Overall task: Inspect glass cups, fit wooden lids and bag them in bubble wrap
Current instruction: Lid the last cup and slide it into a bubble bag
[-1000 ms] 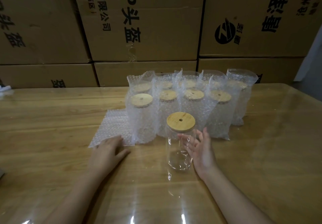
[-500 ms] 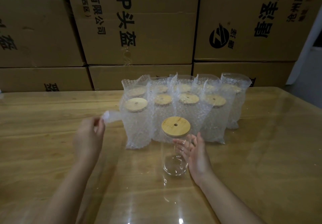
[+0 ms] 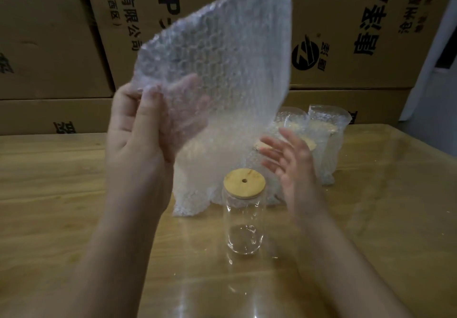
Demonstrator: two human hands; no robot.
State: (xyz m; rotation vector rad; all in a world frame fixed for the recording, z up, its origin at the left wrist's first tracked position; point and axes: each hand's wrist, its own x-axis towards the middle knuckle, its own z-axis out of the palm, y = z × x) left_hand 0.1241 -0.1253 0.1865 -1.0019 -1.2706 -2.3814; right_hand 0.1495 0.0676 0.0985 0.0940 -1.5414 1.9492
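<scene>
Above the tabletop, a bubble-wrap bag is being held up by the left hand. One edge is being pinched between the thumb in front and the fingers behind, which are seen through the film, probably so that the mouth can be found and opened. Below it, the glass cup is standing upright with its wooden lid already fitted, so bagging is judged to be the step in hand. The right hand is being held just beside the lid, fingers spread and released, grasping nothing, apparently ready to help part the bag. Bagged cups are standing grouped behind, out of the working space, before stacked cardboard boxes.
</scene>
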